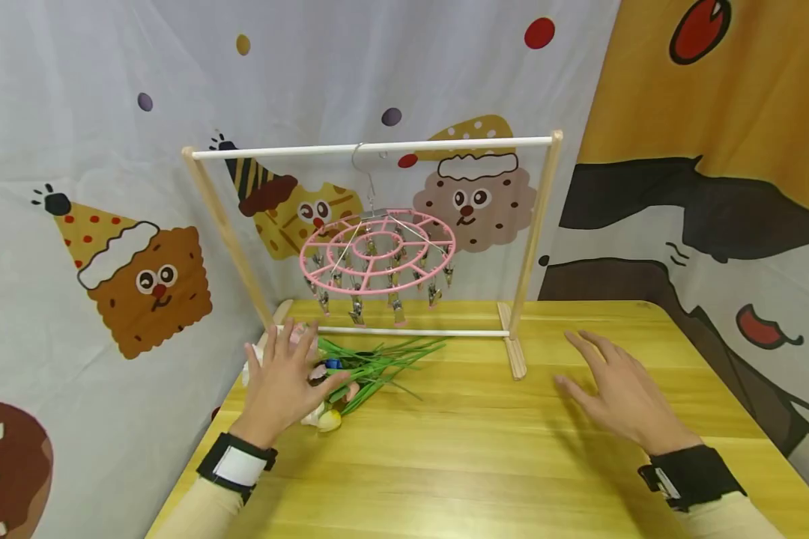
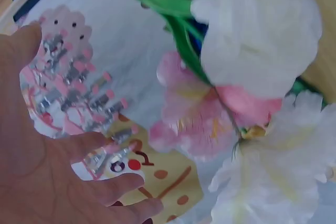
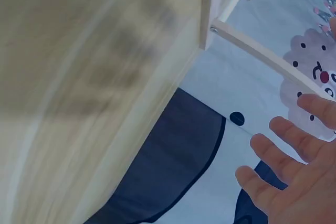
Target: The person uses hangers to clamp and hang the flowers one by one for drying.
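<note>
In the head view, my left hand (image 1: pixel 283 385) hovers with spread fingers over a bunch of artificial flowers on the table's left side. The left wrist view shows a white bloom (image 2: pixel 260 35) and a pink bloom (image 2: pixel 197 119) beside that hand. Long green stems (image 1: pixel 384 363) point right from the bunch. My right hand (image 1: pixel 623 393) is held over the right part of the table, fingers extended, holding nothing. A pink round clip hanger (image 1: pixel 377 288) with several metal clips hangs by its hook from the white top bar (image 1: pixel 438 145) of a wooden rack.
The rack's right post (image 1: pixel 535 232) and foot (image 1: pixel 514 352) stand between the hands, toward the back. A lower white bar (image 1: pixel 411 332) runs just above the wooden table (image 1: pixel 445 464). Behind hangs a cloth (image 1: pixel 310 75) printed with cartoon figures.
</note>
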